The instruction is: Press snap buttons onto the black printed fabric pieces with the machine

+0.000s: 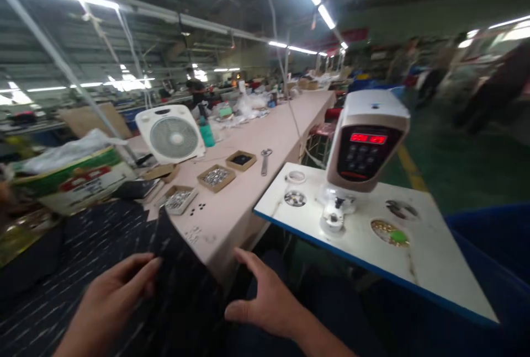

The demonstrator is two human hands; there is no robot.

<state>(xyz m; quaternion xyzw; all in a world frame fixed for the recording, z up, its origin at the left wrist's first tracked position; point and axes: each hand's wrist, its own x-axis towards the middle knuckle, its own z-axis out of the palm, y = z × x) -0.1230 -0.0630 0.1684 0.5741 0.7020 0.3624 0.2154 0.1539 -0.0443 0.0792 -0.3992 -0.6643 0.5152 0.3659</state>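
Note:
Dark striped cloth (99,235) is spread over the left side of the table and hangs down toward my lap. At its near part my left hand (114,299) is closed in a pinch, thumb against fingers, with a fold of the cloth running up to the fingertips. My right hand (273,304) is held open, its thumb and index finger apart and nothing between them. It hovers just right of the cloth, below the table corner. A snap-fastening machine (368,136) with a red lit display stands on a white board (298,224) to the right.
Small boxes of metal parts (216,177) and black parts (240,160) sit on the pink table (265,142), with loose pieces near its edge. A wrench (265,163), a white box fan (171,135) and a printed carton (83,180) are there too. Blurred people appear far right.

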